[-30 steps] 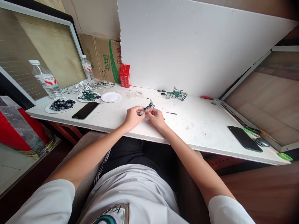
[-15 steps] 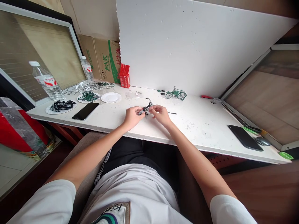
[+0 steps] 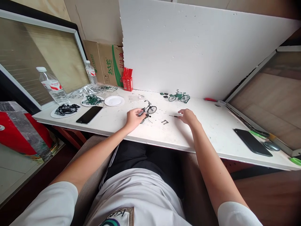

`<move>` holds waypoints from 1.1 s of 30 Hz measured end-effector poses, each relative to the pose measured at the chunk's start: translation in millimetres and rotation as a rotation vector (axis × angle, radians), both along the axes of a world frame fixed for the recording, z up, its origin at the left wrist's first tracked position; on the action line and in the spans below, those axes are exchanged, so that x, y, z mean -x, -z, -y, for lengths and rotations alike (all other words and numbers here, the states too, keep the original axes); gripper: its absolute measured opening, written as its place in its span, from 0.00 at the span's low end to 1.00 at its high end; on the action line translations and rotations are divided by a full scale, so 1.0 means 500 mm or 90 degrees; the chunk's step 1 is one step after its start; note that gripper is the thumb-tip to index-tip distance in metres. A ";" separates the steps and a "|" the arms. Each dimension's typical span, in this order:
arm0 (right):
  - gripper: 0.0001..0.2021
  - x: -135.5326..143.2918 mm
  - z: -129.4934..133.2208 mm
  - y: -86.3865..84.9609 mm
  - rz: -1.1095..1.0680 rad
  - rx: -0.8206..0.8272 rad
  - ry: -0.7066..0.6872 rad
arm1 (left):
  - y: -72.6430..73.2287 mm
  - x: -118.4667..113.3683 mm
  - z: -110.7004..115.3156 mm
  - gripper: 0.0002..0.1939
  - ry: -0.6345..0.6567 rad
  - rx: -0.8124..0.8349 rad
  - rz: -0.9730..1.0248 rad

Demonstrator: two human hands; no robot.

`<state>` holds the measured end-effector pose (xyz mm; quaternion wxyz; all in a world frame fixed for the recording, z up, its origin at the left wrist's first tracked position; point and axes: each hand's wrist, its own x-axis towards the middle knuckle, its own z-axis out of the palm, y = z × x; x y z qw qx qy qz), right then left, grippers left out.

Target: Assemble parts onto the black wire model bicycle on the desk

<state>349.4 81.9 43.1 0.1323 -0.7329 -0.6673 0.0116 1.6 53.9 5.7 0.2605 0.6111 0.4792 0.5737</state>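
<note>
My left hand (image 3: 134, 120) is closed around the rear part of a small black model bicycle (image 3: 152, 110), whose front wheel and handlebar stick out to the right. Over the table to its right, my right hand (image 3: 188, 117) has its fingers apart. A thin dark rod-like tool (image 3: 173, 116) lies by those fingertips; whether they touch it I cannot tell. Between the hands a small black U-shaped part (image 3: 165, 121) rests on the white table (image 3: 150, 133).
A green model bicycle (image 3: 179, 96) stands near the white board (image 3: 178, 47). To the left are a phone (image 3: 89, 115), plates of black parts (image 3: 67, 109) and green parts (image 3: 92, 99), a bare plate (image 3: 114, 101), a water bottle (image 3: 55, 88) and a red box (image 3: 127, 80). Another phone (image 3: 252, 142) lies right.
My right hand has left the black bicycle and moved right to the thin tool. The bicycle's front wheel now shows, and the U-shaped part is visible on the table.
</note>
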 end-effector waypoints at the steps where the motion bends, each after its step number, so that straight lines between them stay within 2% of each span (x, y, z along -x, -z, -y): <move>1: 0.16 -0.003 -0.002 0.005 0.004 0.018 0.004 | -0.001 0.002 -0.003 0.13 0.002 0.001 0.000; 4: 0.12 -0.004 -0.007 0.018 0.000 0.041 0.014 | -0.004 0.013 -0.009 0.12 0.019 -0.006 -0.014; 8: 0.12 0.005 -0.005 0.022 0.044 0.007 0.005 | -0.006 0.029 -0.009 0.12 0.032 -0.026 -0.032; 10: 0.11 0.017 0.002 0.017 0.023 -0.015 -0.002 | -0.005 0.033 -0.007 0.13 0.038 -0.033 -0.022; 14: 0.09 0.067 0.026 0.008 -0.213 -0.070 -0.050 | 0.004 0.032 -0.006 0.12 0.043 -0.043 -0.021; 17: 0.12 0.119 0.048 0.010 -0.424 -0.148 -0.098 | 0.009 0.031 -0.005 0.12 0.040 -0.069 -0.035; 24: 0.19 0.231 0.116 0.020 -0.751 -0.177 -0.057 | 0.006 0.034 0.004 0.10 0.018 -0.096 -0.077; 28: 0.21 0.271 0.152 0.038 -0.845 -0.155 -0.114 | 0.002 0.036 0.007 0.11 0.007 -0.085 -0.086; 33: 0.29 0.292 0.163 0.055 -0.802 -0.144 -0.133 | -0.002 0.033 0.012 0.13 0.003 -0.072 -0.093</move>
